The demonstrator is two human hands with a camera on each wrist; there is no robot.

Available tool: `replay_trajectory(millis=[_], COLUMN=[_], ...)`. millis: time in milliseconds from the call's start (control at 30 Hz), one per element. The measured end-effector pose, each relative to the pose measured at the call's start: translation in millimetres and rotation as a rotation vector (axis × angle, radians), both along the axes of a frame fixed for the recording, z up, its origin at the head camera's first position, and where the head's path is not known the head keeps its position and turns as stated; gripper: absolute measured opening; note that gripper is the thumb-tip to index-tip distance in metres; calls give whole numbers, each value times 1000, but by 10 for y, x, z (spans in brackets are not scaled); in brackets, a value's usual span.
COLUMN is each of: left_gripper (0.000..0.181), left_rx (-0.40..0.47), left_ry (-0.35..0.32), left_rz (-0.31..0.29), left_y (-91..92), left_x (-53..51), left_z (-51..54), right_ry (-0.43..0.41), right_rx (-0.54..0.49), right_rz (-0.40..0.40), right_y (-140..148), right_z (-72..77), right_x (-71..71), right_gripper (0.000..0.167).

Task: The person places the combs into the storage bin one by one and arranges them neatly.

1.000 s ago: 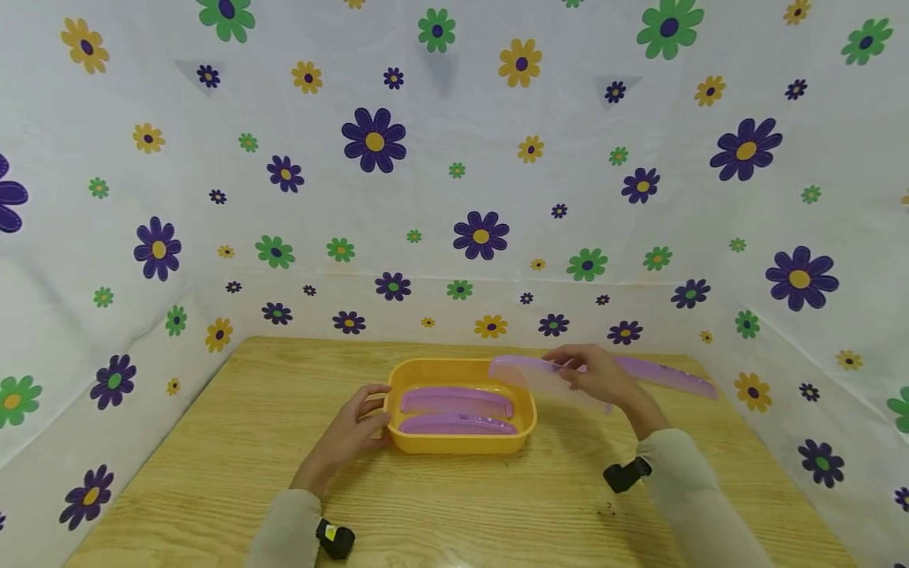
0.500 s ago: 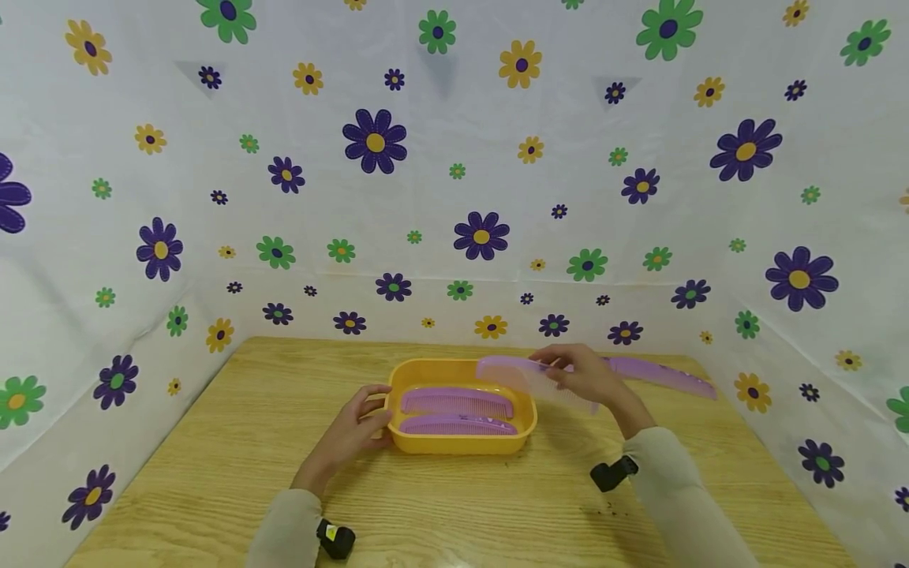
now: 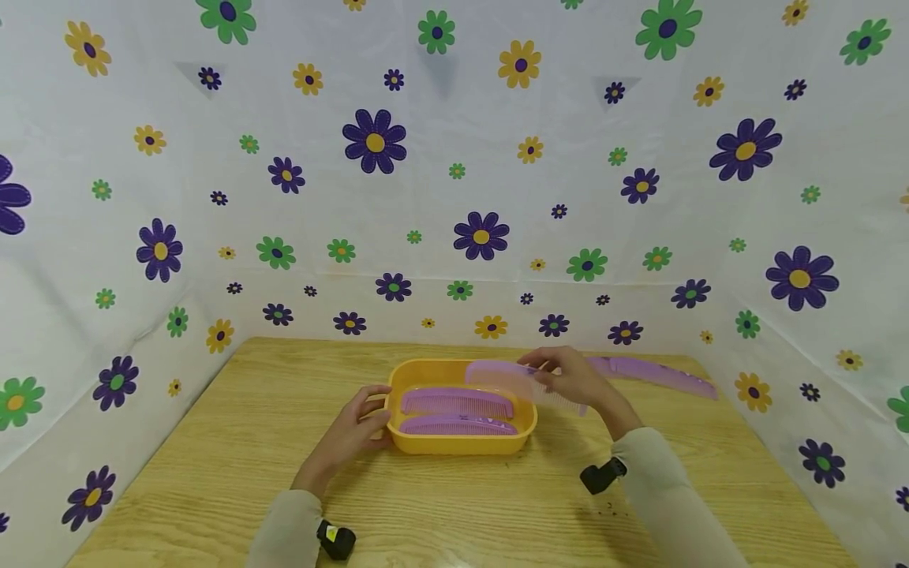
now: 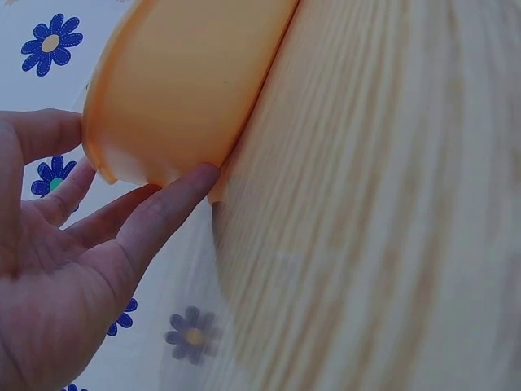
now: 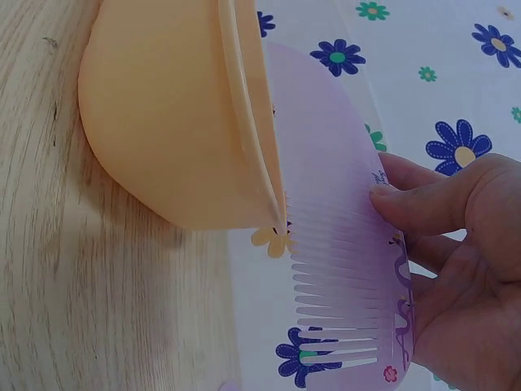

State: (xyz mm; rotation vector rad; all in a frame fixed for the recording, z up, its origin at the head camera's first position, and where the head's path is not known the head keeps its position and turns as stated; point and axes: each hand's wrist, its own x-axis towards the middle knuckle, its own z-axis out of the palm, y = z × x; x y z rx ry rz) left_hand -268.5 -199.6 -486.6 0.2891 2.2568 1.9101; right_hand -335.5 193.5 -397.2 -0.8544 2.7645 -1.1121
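Observation:
My left hand (image 3: 355,422) touches the left end of a yellow tub (image 3: 461,445) with fairly straight, spread fingers; the left wrist view shows fingertips on the rim and near the base. Two purple combs (image 3: 458,402) lie lengthwise inside, side by side. At the tub's right end, my right hand (image 3: 571,383) pinches a translucent lilac wide comb (image 5: 342,195) by its decorated spine between thumb and fingers. That comb's far end reaches over the right rim, its teeth pointing toward the tub. Part of the comb is hidden behind the tub wall in the right wrist view.
More purple comb (image 3: 663,376) lies on the wooden table (image 3: 426,513) at the back right, partly behind my right hand; perhaps two combs overlap there. White flower-print sheeting (image 3: 426,197) closes off the back and both sides. Small dark specks (image 3: 611,509) dot the table.
My right hand has moved left with the held comb, bringing its far end over the tub, slightly lower. More of the comb behind it shows now. The left hand and tub stay put.

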Motion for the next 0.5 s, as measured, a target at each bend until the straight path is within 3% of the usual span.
replay_trajectory(millis=[500], left_gripper=[47], left_rx=[-9], left_ry=[-9], left_rz=[24], left_y=[13], left_x=[20], left_z=[18], right_ry=[-24], right_rx=[0], right_rz=[3], right_y=[-106], right_z=[-17], right_x=[9], right_gripper=[29])
